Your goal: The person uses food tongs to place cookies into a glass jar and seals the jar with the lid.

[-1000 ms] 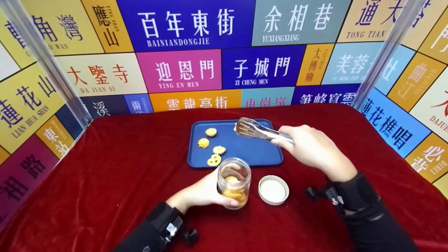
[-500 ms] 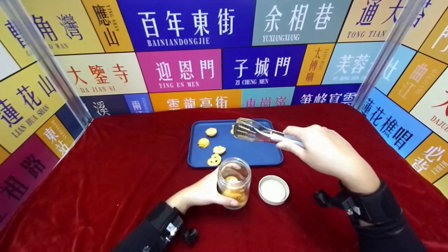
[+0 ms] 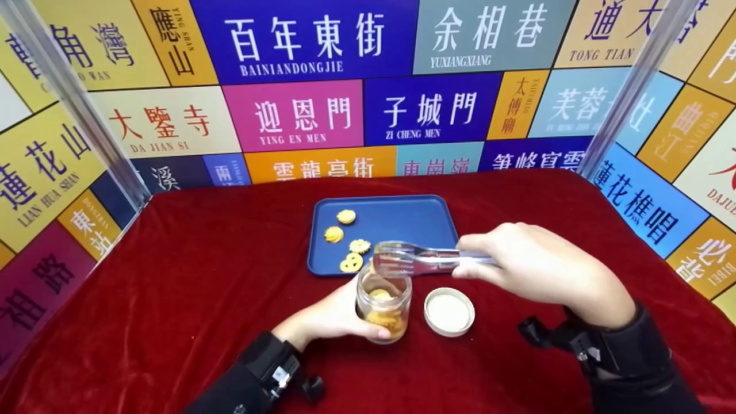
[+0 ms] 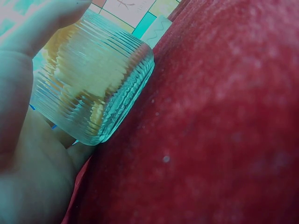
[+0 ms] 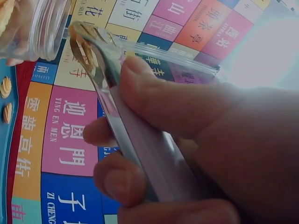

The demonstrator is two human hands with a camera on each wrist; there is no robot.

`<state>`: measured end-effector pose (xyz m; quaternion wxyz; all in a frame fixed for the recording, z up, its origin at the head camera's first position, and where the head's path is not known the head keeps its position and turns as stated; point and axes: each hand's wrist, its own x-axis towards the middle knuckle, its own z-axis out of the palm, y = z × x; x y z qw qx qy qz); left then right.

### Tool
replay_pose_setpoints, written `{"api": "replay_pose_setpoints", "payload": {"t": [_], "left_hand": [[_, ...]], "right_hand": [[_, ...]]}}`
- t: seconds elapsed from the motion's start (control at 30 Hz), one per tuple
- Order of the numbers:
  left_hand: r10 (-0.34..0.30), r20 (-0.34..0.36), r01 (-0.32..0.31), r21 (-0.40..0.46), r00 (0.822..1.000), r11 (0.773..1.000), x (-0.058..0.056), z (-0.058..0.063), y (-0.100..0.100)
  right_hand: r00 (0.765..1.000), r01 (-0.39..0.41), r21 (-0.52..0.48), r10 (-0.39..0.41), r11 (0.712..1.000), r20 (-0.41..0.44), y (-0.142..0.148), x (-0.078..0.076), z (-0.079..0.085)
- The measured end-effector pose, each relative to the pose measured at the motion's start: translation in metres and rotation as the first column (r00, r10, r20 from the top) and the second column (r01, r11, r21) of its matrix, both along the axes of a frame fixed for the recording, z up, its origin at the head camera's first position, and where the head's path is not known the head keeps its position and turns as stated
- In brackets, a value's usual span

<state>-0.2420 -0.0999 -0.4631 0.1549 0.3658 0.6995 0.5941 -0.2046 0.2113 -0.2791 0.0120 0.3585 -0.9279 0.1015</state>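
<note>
My left hand (image 3: 336, 313) grips a clear ribbed glass jar (image 3: 401, 310) standing on the red cloth. Several golden cookies (image 4: 88, 65) lie in the lower part of the jar. In my right hand (image 3: 517, 261) is a pair of metal tongs (image 3: 428, 260), pinched nearly together, their slotted heads just above the jar's mouth. A bit of golden-brown cookie (image 5: 74, 31) shows between the tong heads, mostly hidden by them. Behind the jar lies a blue tray (image 3: 402, 218) with several cookies on its left side, among them a pretzel-shaped cookie (image 3: 351, 263).
A round whitish lid (image 3: 449, 312) lies on the red cloth (image 3: 201, 299), right of the jar. Patterned panels with lettering (image 3: 293, 115) stand behind the table, and metal posts (image 3: 632, 86) rise at its far corners.
The tongs have moved from over the tray's right part toward me to the jar's mouth. The cookie beneath them on the tray is gone from there. My left hand and the jar stay put.
</note>
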Motion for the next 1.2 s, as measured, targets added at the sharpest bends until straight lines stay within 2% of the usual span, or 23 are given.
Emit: {"api": "replay_pose_setpoints", "payload": {"t": [0.27,0.77,1.0,1.2], "left_hand": [[0.001,0.03,-0.001,0.0,1.0,1.0,0.002,0.001,0.001],[0.016,0.015,-0.016,-0.026,1.0,1.0,0.002,0.001,-0.001],[0.027,-0.002,-0.027,-0.019,1.0,0.999,0.002,0.0,-0.002],[0.034,-0.011,-0.034,-0.03,0.999,0.999,0.003,0.001,-0.002]], "right_hand": [[0.999,-0.031,0.017,0.031,0.999,0.017,0.0,0.0,-0.002],[0.999,-0.028,0.001,0.028,1.0,0.044,0.0,-0.001,-0.001],[0.998,0.03,-0.038,-0.028,0.999,0.059,0.001,-0.006,-0.001],[0.99,0.121,-0.05,-0.117,0.991,0.075,0.006,-0.026,-0.013]]}}
